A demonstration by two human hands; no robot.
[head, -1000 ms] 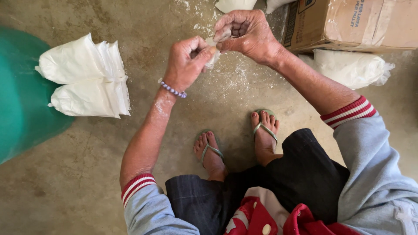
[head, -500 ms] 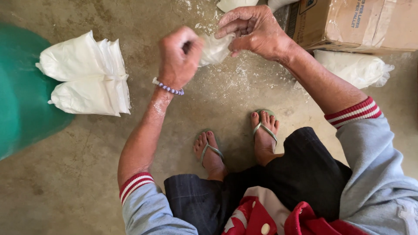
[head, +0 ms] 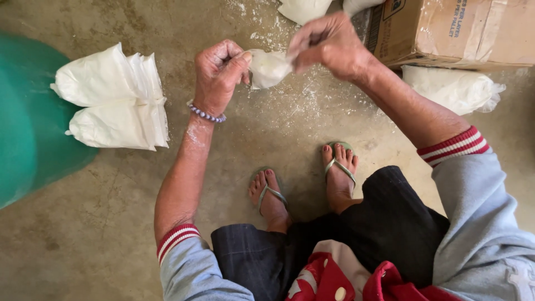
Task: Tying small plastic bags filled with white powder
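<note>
Two filled white bags (head: 114,100) lying stacked on a concrete floor (head: 83,223), touching a green tub (head: 25,122) at the left, a cardboard box (head: 457,30) at upper right, another white bag (head: 451,89) just beside it, spilled white powder (head: 301,103) on the floor

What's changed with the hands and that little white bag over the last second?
The left hand turned from open fingers into a fist gripping the small white bag. The right hand keeps pinching its other end. The filled bags on the floor, the cardboard box and both feet stayed put.
</note>
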